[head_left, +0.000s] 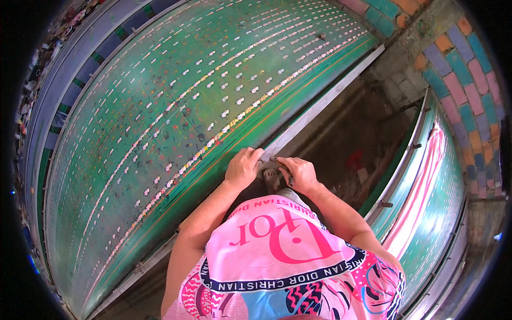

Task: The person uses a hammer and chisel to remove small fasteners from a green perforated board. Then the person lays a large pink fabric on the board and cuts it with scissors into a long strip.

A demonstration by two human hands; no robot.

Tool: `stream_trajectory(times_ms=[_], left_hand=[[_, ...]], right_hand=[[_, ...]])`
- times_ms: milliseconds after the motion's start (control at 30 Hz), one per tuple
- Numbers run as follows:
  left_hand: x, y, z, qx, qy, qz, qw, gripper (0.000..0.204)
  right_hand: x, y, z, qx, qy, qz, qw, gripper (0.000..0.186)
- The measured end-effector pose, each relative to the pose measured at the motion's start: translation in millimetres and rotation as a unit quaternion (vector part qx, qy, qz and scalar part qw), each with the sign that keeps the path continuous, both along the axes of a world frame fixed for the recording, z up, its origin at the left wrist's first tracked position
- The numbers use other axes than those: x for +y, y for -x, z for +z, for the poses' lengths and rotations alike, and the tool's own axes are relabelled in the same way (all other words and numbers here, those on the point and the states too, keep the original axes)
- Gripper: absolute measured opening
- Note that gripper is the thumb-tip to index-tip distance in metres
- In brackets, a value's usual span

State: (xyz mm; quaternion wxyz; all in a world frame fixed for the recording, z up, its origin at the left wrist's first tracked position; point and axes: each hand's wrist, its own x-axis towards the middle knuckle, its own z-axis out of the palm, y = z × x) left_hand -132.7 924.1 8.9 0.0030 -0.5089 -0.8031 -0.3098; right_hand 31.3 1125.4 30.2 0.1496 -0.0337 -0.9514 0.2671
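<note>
Left hand (pixel 244 168) and right hand (pixel 301 174) are curling their fingers (pixel 256 154) at the pale rail (pixel 326 101) running ahead of them beside the green worktop (pixel 256 125), though whether they're gripping it I cannot tell.

I take this for a printing workshop: beside me runs a long green table (pixel 176 90), flecked with colour and lined with rows of small pale marks (pixel 240 101), a straight rail (pixel 332 96) along its edge; to my right stand a second green table (pixel 449 186) and multicoloured brickwork (pixel 464 80).
</note>
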Motion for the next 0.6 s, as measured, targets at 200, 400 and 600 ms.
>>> stream_trajectory(times_ms=[200,400,600], left_hand=[[3,3,2,-0.005,0.012,-0.005,1.000,0.046],[4,4,2,-0.018,-0.001,0.004,1.000,0.044],[6,3,6,-0.027,0.009,0.006,1.000,0.042]], right_hand=[[-26,0,-12,0.023,-0.053,0.015,0.998,0.034],[-30,-2,-11,0.024,-0.087,0.005,0.996,0.037],[-26,7,-8,0.048,-0.130,0.012,0.990,0.039]])
